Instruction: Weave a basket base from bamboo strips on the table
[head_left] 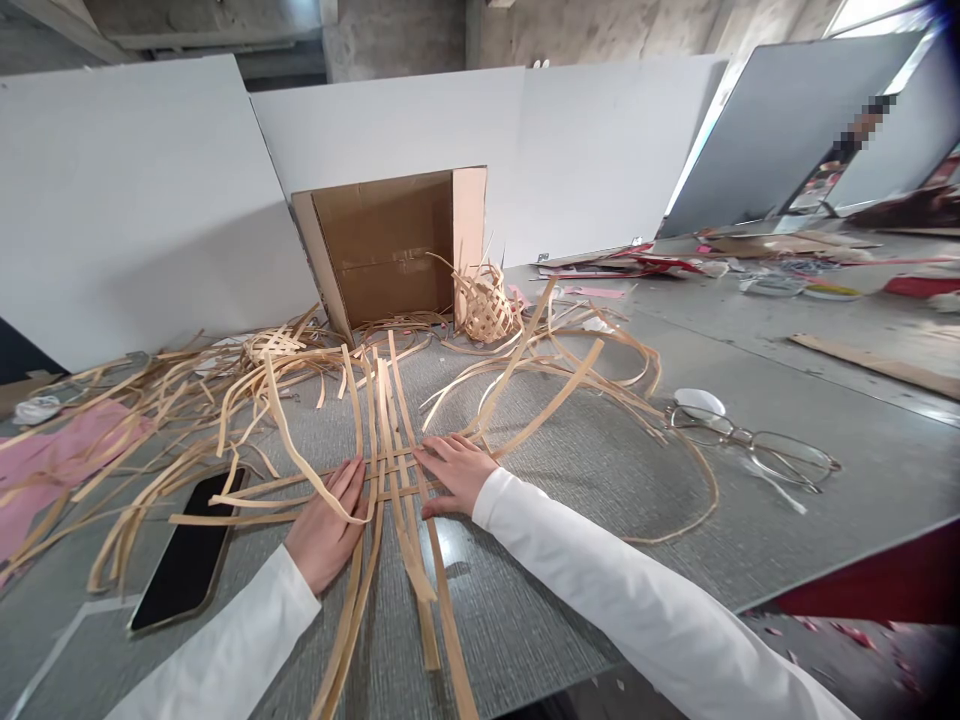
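Flat tan strips cross over and under each other in a loose weave (388,462) on the grey table, their long ends fanning out. At the left edge of the weave lies my left hand (330,525), fingers close together on the strips, one curved strip passing over it. My right hand (456,472) rests at the right edge, fingers spread, thumb apart, fingertips on the strips. Behind the weave stands a small woven basket (486,303) with loose ends sticking up.
A black phone (184,550) lies left of my left hand, beside a heap of strips (247,380) and pink paper (67,455). Glasses (754,447) and a white round object (700,403) are at the right. An open cardboard box (394,250) stands behind, before white panels (412,130).
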